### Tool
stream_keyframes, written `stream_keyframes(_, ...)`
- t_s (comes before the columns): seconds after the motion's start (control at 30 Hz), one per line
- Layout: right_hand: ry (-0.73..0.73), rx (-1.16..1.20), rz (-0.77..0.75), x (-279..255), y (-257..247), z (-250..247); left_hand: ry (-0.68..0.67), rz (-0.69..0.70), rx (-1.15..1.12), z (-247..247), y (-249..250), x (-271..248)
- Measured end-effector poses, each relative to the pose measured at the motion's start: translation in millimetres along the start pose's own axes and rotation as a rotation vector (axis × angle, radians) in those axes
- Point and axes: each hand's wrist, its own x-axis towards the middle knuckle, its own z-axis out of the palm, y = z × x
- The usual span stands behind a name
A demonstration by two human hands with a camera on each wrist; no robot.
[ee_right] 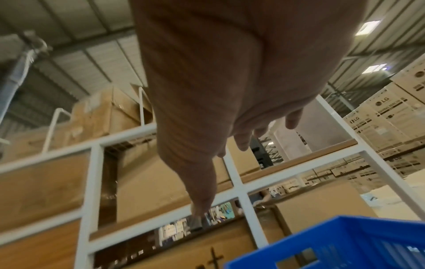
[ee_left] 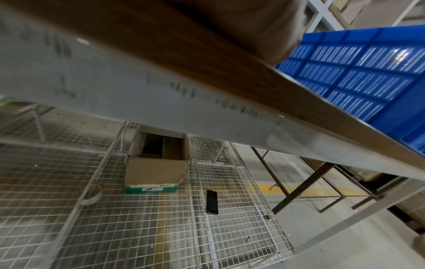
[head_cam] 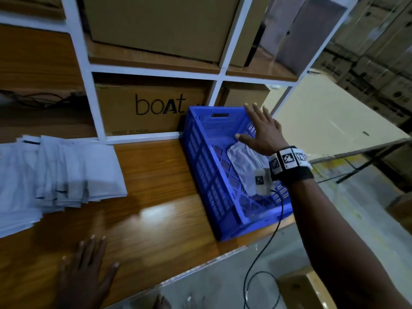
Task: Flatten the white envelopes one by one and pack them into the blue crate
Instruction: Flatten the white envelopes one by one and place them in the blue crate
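Blue crate (head_cam: 225,166) sits on the counter (head_cam: 156,175), one white envelope (head_cam: 244,161) inside. Right hand (head_cam: 262,130) hovers over it, fingers spread, empty. Left hand (head_cam: 87,270) lies flat, fingers splayed, near the envelope stack (head_cam: 58,172).

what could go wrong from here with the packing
The blue crate sits at the table's corner, near the edge, so a push from the right hand might slide it off. The envelope inside looks rumpled and may not lie flat. The fanned envelope stack could slip.
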Motion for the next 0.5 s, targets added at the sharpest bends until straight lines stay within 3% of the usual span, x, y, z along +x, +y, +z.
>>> stream_keyframes(0.07,0.048,0.059,-0.007,-24.0,-24.1,1.1,0.119,0.091,0.023,-12.8,9.2,-7.5)
stream_keyframes(0.27,0.087,0.276,-0.005,-92.0,-103.0,48.3,0.075,0.213,0.051,-21.7,2.8,-9.8)
stream_keyframes(0.37,0.026,0.352,-0.029,-116.6,-153.3,88.6,0.052,0.259,0.043,-42.3,-6.7,-16.4)
stream_keyframes(0.5,-0.189,0.465,-0.034,-142.2,-213.1,138.7,0.1,0.342,-0.036,-71.5,-19.2,-10.9)
